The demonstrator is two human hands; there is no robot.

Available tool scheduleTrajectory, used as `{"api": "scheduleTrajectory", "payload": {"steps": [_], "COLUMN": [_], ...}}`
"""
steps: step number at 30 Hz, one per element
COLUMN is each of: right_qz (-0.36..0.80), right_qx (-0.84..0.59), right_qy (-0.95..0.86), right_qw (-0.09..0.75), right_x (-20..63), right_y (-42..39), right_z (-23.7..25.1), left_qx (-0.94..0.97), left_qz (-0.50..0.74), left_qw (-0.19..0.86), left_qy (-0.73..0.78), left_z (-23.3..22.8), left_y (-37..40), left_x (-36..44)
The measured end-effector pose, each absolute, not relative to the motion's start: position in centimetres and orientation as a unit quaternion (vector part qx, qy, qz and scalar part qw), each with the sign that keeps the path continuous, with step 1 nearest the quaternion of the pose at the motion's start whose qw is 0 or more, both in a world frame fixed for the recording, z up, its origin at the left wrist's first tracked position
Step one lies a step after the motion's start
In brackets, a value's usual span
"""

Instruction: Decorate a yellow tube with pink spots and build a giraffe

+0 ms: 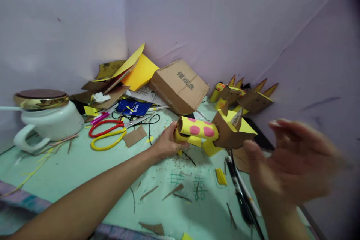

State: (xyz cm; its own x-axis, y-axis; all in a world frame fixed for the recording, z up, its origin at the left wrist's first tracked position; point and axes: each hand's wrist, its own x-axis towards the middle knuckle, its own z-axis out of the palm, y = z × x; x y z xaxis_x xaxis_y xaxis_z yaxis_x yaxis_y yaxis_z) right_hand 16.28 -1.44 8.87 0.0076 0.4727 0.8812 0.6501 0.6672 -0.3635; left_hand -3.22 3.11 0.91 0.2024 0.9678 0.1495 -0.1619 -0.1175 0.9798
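A paper-and-cardboard animal figure (198, 128) stands over the table, with a yellow tube body marked with pink spots and a boxy cardboard head (232, 133) on the right. My left hand (168, 143) is closed around the rear end of the figure, by the open end of the tube. To the right of the head, my right hand (292, 161) is raised and holds nothing. Motion blurs it, but the thumb is apart from the fingers. Beneath it lie pens (240, 191) and a small yellow clip-like piece (221, 176).
Red-and-yellow-handled scissors (108, 134) lie left of my left hand. A lidded white mug (53, 122) stands far left. A brown box (180, 86), yellow paper (140, 71) and similar cardboard figures (254, 99) are at the back. Scraps (152, 227) litter the green tabletop (112, 180).
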Motion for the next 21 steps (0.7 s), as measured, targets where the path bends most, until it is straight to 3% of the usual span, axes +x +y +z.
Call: {"api": "scheduleTrajectory", "payload": {"steps": [2, 3, 10, 13, 17, 19, 21], "right_qz": [-0.005, 0.040, 0.322, 0.303, 0.155, 0.112, 0.109], "right_qx": [-0.411, -0.426, -0.440, -0.410, -0.460, -0.568, -0.666], "right_qy": [-0.618, -0.609, -0.650, -0.639, -0.540, -0.498, -0.510], "right_qw": [0.671, 0.668, 0.530, 0.576, 0.687, 0.646, 0.533], "right_x": [18.3, 19.2, 21.6, 21.0, 22.2, 23.8, 25.6], "right_y": [-0.1, 0.8, 4.1, 3.7, 1.9, 0.4, -1.2], "right_z": [8.1, 7.5, 3.5, 3.8, 6.1, 7.0, 7.1], "left_qx": [0.556, 0.561, 0.597, 0.596, 0.534, 0.498, 0.479], "left_qz": [0.515, 0.519, 0.589, 0.610, 0.652, 0.664, 0.666], "left_qw": [0.552, 0.548, 0.413, 0.386, 0.384, 0.383, 0.394], "left_qy": [0.347, 0.340, 0.354, 0.353, 0.376, 0.406, 0.415], "left_z": [1.1, 1.2, 2.3, 2.5, 2.1, 1.6, 1.1], "left_y": [3.1, 3.1, 3.2, 3.3, 3.3, 3.2, 3.2], "left_x": [-3.4, -3.6, -5.0, -5.2, -5.6, -5.9, -6.0]}}
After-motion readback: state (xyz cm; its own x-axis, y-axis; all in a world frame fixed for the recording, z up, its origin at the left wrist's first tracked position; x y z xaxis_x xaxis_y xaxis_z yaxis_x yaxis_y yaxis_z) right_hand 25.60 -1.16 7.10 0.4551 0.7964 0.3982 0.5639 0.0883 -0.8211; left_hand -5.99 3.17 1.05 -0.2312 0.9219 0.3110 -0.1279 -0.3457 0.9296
